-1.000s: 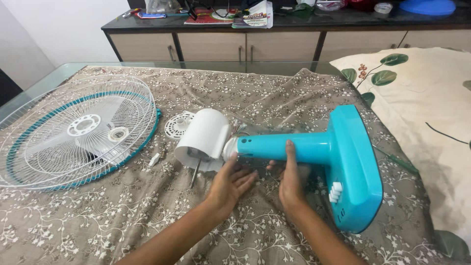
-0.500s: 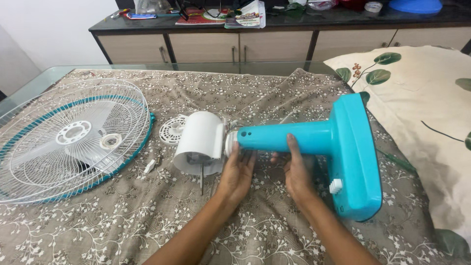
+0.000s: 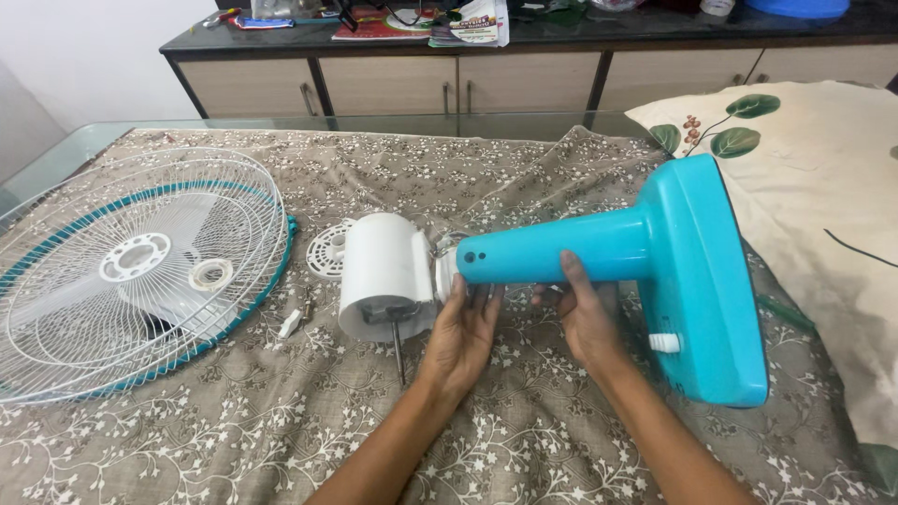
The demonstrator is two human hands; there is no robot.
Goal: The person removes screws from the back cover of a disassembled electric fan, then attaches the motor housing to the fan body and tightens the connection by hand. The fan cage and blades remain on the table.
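Wire fan guard [image 3: 131, 271] lay far left; left hand [image 3: 463, 332] cupped the white motor housing [image 3: 385, 276] joint, right hand [image 3: 585, 313] gripped the teal stand [image 3: 636, 257] mid-table (tilted): heavy base could slip, straining exposed wires.

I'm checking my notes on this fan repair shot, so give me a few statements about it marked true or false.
1. The right hand grips the teal fan stand on its neck. True.
2. The wire fan guard lies to the right of the stand. False: it lies on the left side of the table.
3. The white motor housing sits at the end of the neck, beside the left hand. True.
4. The floral cloth is plain blue. False: it is brownish with white flowers.
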